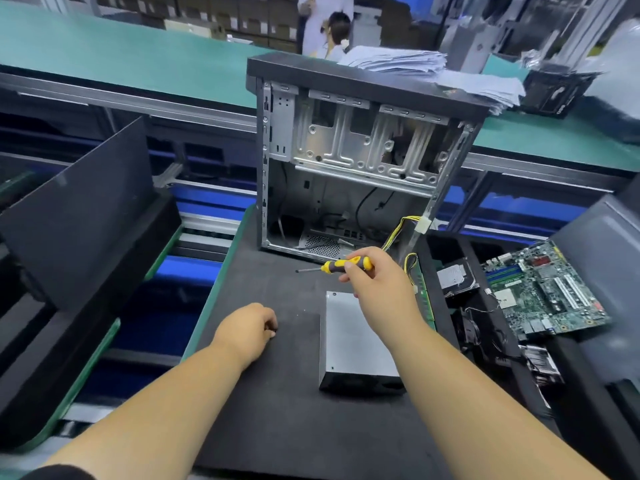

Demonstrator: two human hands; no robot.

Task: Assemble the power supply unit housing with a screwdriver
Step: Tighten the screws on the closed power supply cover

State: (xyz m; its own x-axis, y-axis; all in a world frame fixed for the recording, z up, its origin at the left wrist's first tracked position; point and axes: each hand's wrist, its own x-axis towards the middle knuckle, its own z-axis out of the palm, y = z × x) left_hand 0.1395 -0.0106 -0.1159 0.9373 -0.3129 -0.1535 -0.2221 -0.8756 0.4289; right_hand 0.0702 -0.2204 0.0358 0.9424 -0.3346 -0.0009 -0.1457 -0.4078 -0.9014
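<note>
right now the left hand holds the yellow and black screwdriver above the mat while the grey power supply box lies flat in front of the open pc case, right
Not quite: the head view shows the right hand holding the yellow and black screwdriver above the mat. The left hand is curled closed low over the mat; whether it holds anything is unclear. The rest stands: the grey power supply box lies flat in front of the open PC case.

L hand [254,329] fisted, R hand [377,289] gripping

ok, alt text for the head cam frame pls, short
A person's right hand holds a yellow-and-black screwdriver above a silver power supply unit lying on a black mat, while the left hand rests closed on the mat. Behind stands an open computer case; a motherboard lies to the right.
</note>
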